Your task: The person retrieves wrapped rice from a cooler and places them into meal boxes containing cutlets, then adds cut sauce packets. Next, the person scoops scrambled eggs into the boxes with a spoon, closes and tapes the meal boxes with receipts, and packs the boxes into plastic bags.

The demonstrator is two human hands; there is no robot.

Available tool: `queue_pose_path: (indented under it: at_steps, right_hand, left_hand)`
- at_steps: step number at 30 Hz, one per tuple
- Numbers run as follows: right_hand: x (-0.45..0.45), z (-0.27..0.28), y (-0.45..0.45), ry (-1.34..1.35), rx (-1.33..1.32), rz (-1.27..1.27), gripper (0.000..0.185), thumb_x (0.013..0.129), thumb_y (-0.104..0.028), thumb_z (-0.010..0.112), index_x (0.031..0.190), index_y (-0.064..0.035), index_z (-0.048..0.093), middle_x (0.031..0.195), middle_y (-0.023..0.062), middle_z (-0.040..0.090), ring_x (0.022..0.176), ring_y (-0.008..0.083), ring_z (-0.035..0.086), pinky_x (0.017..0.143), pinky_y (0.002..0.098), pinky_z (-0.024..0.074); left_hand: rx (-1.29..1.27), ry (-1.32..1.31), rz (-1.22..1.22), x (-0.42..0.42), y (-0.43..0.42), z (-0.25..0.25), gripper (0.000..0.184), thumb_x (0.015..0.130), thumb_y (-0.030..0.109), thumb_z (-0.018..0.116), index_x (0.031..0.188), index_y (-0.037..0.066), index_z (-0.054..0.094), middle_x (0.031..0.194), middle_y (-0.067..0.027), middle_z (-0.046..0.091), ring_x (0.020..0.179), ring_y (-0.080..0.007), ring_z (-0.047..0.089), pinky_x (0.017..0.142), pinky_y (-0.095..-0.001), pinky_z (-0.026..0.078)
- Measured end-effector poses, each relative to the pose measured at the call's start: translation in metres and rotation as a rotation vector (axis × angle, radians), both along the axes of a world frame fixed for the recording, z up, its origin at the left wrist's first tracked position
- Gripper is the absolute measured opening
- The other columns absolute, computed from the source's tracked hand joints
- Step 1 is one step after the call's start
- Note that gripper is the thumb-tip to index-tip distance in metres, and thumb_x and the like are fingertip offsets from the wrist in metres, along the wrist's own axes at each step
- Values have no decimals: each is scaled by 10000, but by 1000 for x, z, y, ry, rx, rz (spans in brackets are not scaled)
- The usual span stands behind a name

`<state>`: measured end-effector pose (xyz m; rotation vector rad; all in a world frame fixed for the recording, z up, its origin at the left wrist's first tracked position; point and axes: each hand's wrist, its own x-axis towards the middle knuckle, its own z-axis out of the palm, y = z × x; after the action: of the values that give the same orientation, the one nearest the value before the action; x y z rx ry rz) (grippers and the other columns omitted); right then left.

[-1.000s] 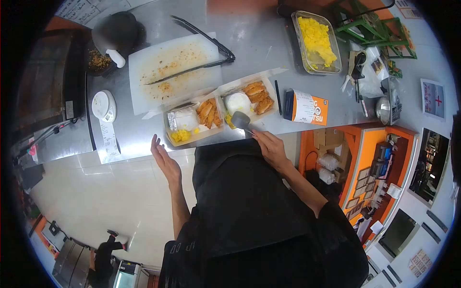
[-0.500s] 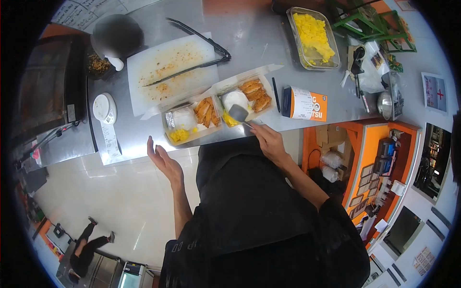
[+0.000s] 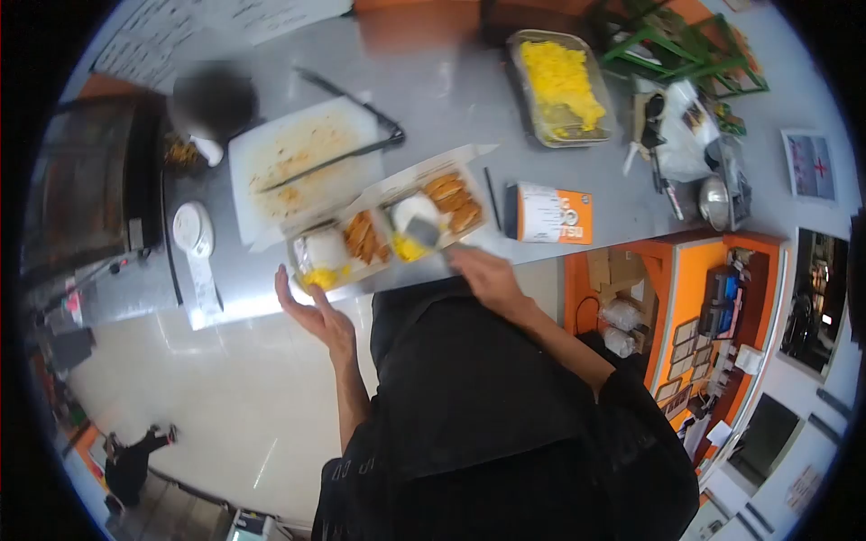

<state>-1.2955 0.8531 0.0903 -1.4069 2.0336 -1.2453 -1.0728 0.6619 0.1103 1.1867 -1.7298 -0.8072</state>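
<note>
I had the right hand [image 3: 492, 278] gripping the spoon [image 3: 422, 231], which slanted far-left over the right box [image 3: 458, 160]; the left hand [image 3: 314, 314], spread, perhaps touched the left box's [image 3: 361, 274] near-left corner.

1. We hold our left hand [image 3: 319, 310] forward, its fingers [image 3: 284, 287] extended and parted.
2. We curl our right hand [image 3: 492, 279], slightly blurred, into a grip, its back turned upward.
3. Our bare left forearm [image 3: 352, 383] extends nearly straight ahead; our right forearm [image 3: 570, 350], also bare, slants inward.
</note>
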Motion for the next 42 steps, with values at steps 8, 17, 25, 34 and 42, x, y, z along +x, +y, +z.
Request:
queue_pose_path:
  at_steps: [8,17,25,34,42]
  right_hand:
    - [-58,23,20,-260,26,-155,158,990,-101,613,1076,-16,715,1069,137,730,865,231,710,765,325,559]
    - [-330,50,65,-594,411,-595,238,894,-256,648,805,-39,689,598,-34,492,505,90,450,456,276,338]
    - [-491,17,25,-1010,954,-213,232,873,-205,591,670,-151,493,546,-92,348,413,24,278,351,246,214]
    - [-449,-30,36,-505,645,-242,345,1015,-363,554,961,-30,627,731,57,583,652,203,562,605,336,439]
    - [-286,54,18,445,451,-253,731,945,-411,712,1487,-4,441,1498,259,459,1381,407,446,1151,507,359]
  left_hand:
    - [-149,36,-61,-65,12,13,516,1033,145,549,1486,-8,355,1515,-201,404,1462,-346,320,1228,-495,195]
    - [-403,-57,-230,-143,11,38,475,955,16,618,1392,31,432,1423,-171,516,1458,-379,324,1210,-532,213]
    - [-439,1,-132,-170,12,62,429,928,-23,626,1333,63,512,1348,-160,589,1444,-395,342,1181,-536,250]
    - [-238,-203,80,-107,20,67,357,932,16,637,1282,63,580,1232,-130,666,1327,-349,488,1121,-469,361]
    - [85,-449,-23,-117,13,34,490,929,113,712,1365,15,509,1388,-185,534,1312,-382,486,1112,-458,393]
